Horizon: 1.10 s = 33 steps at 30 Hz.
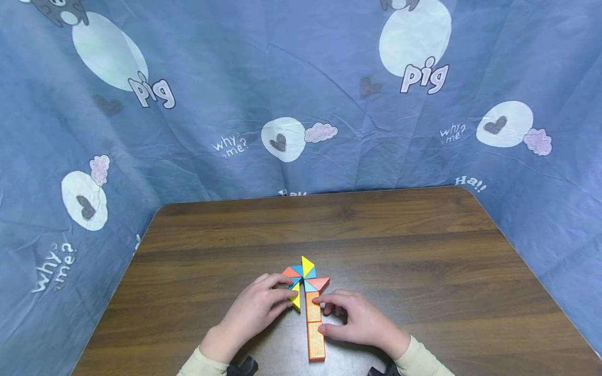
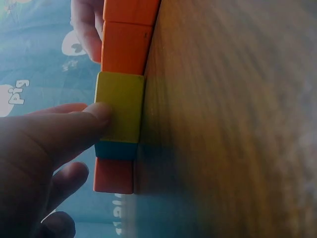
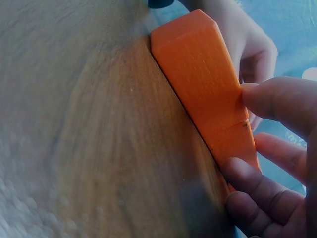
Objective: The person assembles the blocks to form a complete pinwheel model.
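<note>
Triangular blocks form a pinwheel shape in the head view. A yellow triangle (image 1: 306, 265) tops it, a red triangle (image 1: 320, 283) points right, and blue triangles (image 1: 311, 286) lie around the centre. My left hand (image 1: 254, 308) pinches the lower yellow triangular block (image 2: 124, 111), its thumb on the side face in the left wrist view. Below the pinwheel, two orange rectangular blocks stand end to end in a column: the upper block (image 1: 313, 309) and the lower block (image 1: 316, 342). My right hand (image 1: 357, 318) touches their right side, index finger on the upper, thumb on the lower.
The shapes lie on a brown wood-grain table (image 1: 400, 240). Behind and beside it hangs a blue cloth (image 1: 301, 78) printed with cartoon pigs and words. Black wrist straps (image 1: 243, 366) show at the bottom edge.
</note>
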Motion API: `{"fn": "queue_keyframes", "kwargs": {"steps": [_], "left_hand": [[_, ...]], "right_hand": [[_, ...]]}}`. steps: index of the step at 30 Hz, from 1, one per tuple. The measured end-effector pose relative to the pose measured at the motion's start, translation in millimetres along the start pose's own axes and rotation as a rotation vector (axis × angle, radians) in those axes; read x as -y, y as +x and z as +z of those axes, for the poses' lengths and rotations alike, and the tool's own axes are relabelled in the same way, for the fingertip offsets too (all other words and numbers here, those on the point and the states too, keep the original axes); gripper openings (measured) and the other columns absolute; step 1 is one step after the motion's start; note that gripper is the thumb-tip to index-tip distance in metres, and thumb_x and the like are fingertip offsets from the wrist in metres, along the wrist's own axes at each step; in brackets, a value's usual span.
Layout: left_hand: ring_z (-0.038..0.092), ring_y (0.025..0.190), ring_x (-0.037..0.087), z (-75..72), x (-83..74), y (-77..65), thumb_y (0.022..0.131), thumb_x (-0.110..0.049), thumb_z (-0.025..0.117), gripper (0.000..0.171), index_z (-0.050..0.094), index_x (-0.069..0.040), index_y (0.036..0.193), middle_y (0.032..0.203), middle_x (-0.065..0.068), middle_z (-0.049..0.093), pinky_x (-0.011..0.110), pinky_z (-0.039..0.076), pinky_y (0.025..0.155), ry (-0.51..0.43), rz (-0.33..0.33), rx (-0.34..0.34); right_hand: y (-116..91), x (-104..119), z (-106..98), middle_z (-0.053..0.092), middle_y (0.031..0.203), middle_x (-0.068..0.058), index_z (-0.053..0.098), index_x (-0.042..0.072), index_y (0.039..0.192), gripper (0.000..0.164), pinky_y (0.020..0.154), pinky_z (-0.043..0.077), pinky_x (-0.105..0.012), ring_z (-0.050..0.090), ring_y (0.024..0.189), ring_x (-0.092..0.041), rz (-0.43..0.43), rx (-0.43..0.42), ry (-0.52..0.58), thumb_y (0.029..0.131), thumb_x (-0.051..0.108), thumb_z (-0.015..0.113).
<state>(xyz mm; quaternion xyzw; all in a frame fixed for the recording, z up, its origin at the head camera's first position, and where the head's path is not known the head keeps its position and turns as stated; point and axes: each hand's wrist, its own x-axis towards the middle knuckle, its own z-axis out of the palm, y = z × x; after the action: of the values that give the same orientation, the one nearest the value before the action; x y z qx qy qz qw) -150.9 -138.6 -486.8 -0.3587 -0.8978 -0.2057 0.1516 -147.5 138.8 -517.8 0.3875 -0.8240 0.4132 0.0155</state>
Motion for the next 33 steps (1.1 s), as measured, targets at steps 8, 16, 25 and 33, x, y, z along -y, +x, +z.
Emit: {"fn": "queue_keyframes", "kwargs": {"steps": [8,16,25,33], "left_hand": [[0.06,0.092,0.012,1.8,3.2,2.7,0.081,-0.021,0.084,0.017,0.08,-0.022,0.098,0.11,-0.006,0.066,0.03,0.052,0.077,-0.012,0.032,-0.011],[0.062,0.092,0.012,4.6,5.2,5.3,0.081,-0.018,0.084,0.017,0.08,-0.021,0.097,0.105,-0.005,0.066,0.031,0.052,0.078,-0.01,0.068,-0.047],[0.063,0.093,0.011,5.1,4.8,7.4,0.08,-0.019,0.084,0.016,0.08,-0.022,0.095,0.103,-0.005,0.065,0.032,0.053,0.08,-0.003,0.064,-0.052],[0.062,0.093,0.01,5.8,5.5,6.9,0.08,-0.018,0.084,0.016,0.08,-0.022,0.094,0.103,-0.006,0.065,0.031,0.053,0.08,-0.03,0.047,-0.042]], "right_hand": [[0.2,0.5,0.0,0.061,0.091,0.013,0.066,0.024,0.123,0.043,0.069,0.045,-0.018,0.054,0.076,-0.002,0.011,-0.005,0.002,0.083,0.033,0.08],[-0.4,0.9,0.5,0.061,0.091,0.013,0.066,0.024,0.123,0.043,0.069,0.045,-0.017,0.055,0.076,-0.002,0.017,0.001,0.001,0.083,0.032,0.08],[-0.5,1.6,0.7,0.061,0.09,0.013,0.066,0.024,0.123,0.043,0.069,0.045,-0.017,0.054,0.075,-0.002,-0.003,-0.006,-0.014,0.083,0.029,0.08],[-0.4,1.4,0.6,0.061,0.091,0.013,0.066,0.025,0.124,0.043,0.068,0.045,-0.018,0.054,0.075,-0.002,0.005,-0.002,-0.005,0.083,0.031,0.08]]}}
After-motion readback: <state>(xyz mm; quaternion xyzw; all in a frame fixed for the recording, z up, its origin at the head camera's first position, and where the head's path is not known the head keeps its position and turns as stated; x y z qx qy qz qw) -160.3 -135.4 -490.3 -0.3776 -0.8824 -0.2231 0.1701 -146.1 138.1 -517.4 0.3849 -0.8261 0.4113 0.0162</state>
